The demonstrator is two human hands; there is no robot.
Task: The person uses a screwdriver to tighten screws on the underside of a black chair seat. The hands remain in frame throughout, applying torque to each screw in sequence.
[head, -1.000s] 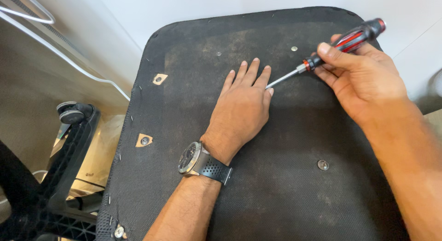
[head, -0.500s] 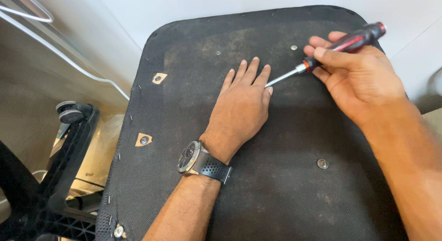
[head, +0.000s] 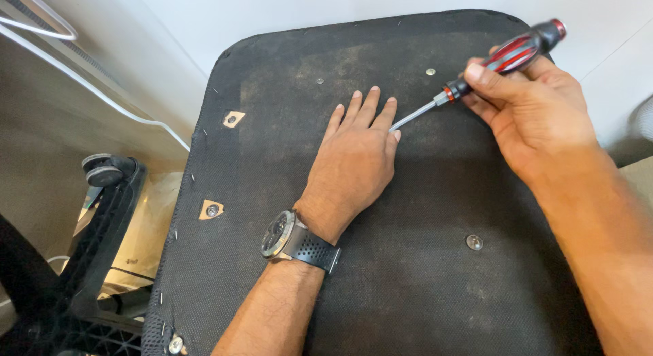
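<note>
Pressing flat on the black fabric underside of an upturned chair seat (head: 408, 274), the left hand (head: 357, 162) lies open, fingers spread, a dark wristwatch (head: 289, 237) on its wrist. The right hand (head: 537, 121) is closed around a red-and-black screwdriver (head: 500, 60), whose shaft slants down to a tip hidden by the left little finger. Since a second ago the handle has tilted slightly and the thumb re-gripped, suggesting turning. A round screw head (head: 474, 242) sits nearer the viewer; a caster (head: 102, 171) shows at left.

Left hand (head: 357, 159) flat on black seat underside (head: 408, 274), right hand (head: 534, 114) gripping red-black screwdriver (head: 500, 60)
</note>
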